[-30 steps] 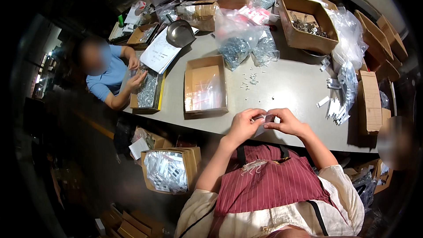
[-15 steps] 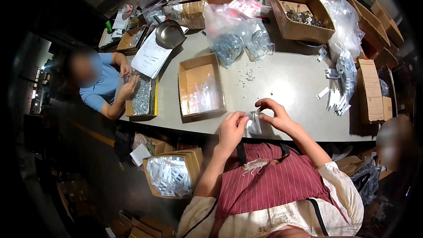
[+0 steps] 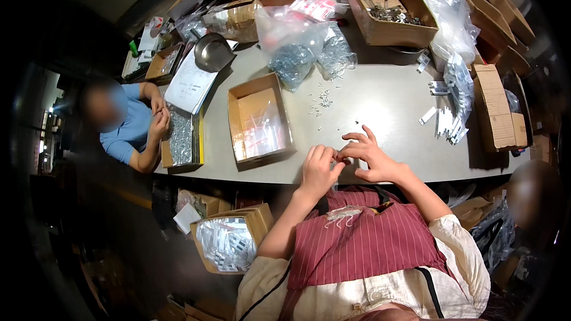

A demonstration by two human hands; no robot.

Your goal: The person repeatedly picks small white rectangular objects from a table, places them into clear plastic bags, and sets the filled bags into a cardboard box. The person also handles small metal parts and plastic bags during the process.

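At the table's near edge my left hand point(image 3: 320, 169) is closed on a small clear plastic bag point(image 3: 335, 185), most of which is hidden by the fingers. My right hand point(image 3: 372, 159) is beside it, one finger bent to the left hand's fingertips, others stretched out, the thumb apart. Whatever is inside the bag cannot be made out. Beyond the hands lie loose small screws point(image 3: 324, 98). To the left stands an open cardboard box point(image 3: 237, 98) with flat clear bags point(image 3: 262, 131) in it.
A co-worker point(image 3: 128, 119) sits at the left by a box of small metal parts point(image 3: 181, 137). White strips point(image 3: 446, 123) lie at the right near a plastic sack point(image 3: 461, 86). A box of metal pieces point(image 3: 392, 32) and filled bags point(image 3: 291, 62) stand farther back. Below left is a box of wrapped parts point(image 3: 226, 244).
My right hand has come left to meet the left hand, its fingers spreading. The bag, plainly seen between the hands before, is now mostly covered. The view has shifted slightly; the co-worker's hands have lowered.
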